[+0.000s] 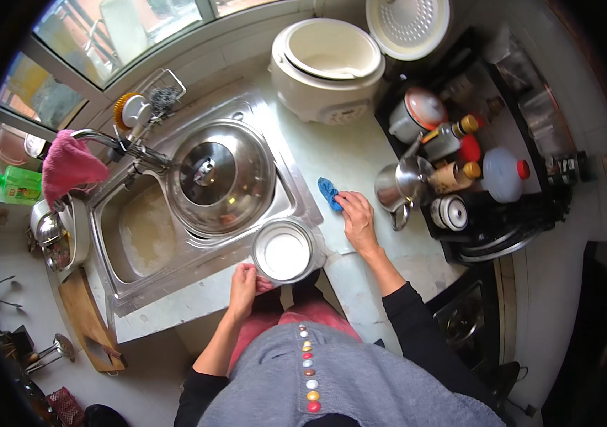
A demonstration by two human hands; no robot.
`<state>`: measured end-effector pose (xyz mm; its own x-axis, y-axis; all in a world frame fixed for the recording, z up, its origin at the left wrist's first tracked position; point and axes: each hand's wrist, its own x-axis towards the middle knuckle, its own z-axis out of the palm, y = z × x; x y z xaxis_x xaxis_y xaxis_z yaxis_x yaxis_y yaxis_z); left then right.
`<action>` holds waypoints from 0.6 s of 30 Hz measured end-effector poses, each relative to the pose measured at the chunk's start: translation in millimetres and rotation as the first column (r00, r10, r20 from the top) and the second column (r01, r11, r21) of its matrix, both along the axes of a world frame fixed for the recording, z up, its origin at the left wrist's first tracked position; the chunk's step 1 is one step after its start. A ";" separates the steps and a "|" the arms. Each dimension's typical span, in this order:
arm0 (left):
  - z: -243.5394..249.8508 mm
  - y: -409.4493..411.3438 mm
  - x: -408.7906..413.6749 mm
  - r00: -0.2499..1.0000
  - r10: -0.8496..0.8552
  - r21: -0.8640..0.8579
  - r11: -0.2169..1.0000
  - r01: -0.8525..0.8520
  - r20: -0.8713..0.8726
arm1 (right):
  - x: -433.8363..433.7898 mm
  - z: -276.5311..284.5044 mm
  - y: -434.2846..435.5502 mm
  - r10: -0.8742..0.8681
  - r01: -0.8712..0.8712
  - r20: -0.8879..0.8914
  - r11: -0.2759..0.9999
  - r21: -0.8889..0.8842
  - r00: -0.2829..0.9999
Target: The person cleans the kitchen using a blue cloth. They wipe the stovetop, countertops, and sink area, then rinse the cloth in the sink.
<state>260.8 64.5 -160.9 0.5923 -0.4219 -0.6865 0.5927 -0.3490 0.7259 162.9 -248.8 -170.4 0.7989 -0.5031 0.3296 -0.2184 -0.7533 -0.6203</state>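
Observation:
My left hand (245,288) is at the near left side of a round metal pot (283,251), which stands at the sink's front right corner; its fingers touch or grip the pot's side, partly hidden. The pot's inside looks bright white. My right hand (355,216) pinches a crumpled blue cloth (328,193) on the pale countertop (335,149). A large metal lid (221,179) with a dark glass centre covers the right part of the steel sink. Cloudy water (148,229) stands in the left basin.
A white rice cooker (324,69) stands open at the back. A steel kettle (399,184) and bottles (452,177) are on the right. A pink cloth (71,165) hangs on the faucet (143,155). A wooden cutting board (87,320) stands at the left.

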 end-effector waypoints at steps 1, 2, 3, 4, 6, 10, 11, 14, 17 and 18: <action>2.0 -1.2 -0.6 1.000 -0.003 0.004 1.000 0.003 0.005 | -13.0 2.9 2.2 -0.018 0.018 -0.017 1.000 -0.004 1.000; 5.0 -2.3 -2.6 1.000 0.001 0.014 1.000 -0.001 -0.006 | -26.3 5.1 5.5 -0.035 0.035 -0.034 0.999 -0.008 0.999; 6.7 -2.5 -3.1 1.000 0.003 0.009 1.000 -0.003 0.005 | -35.8 6.5 9.4 -0.047 0.047 -0.044 0.999 -0.010 0.998; 7.7 -2.4 -3.7 1.000 0.006 0.004 1.000 -0.006 0.016 | -45.8 7.2 12.8 -0.067 0.066 -0.056 0.998 -0.023 0.996; 6.4 -1.1 -4.4 1.000 0.007 0.003 1.000 -0.007 0.024 | -67.3 9.1 18.2 -0.109 0.105 -0.081 0.993 -0.049 0.991; 11.7 -3.3 -4.2 1.000 0.022 0.018 1.000 -0.023 0.021 | -108.9 12.5 27.1 -0.214 0.209 -0.122 0.977 -0.052 0.969; 12.4 0.3 -4.7 0.999 0.014 0.019 1.000 -0.014 0.029 | -120.2 11.5 33.7 -0.254 0.249 -0.142 0.967 -0.052 0.957; 14.4 10.4 -4.8 0.998 -0.021 0.031 0.999 0.019 0.054 | -152.5 14.7 59.2 -0.353 0.348 -0.206 0.935 -0.063 0.912; 12.2 27.9 -6.7 0.997 -0.069 -0.024 0.997 0.070 0.039 | -163.7 13.5 94.6 -0.460 0.466 -0.217 0.884 -0.026 0.861; 13.5 33.1 -8.2 0.997 -0.079 -0.039 0.996 0.080 0.025 | -164.8 15.4 103.8 -0.454 0.462 -0.205 0.887 -0.007 0.867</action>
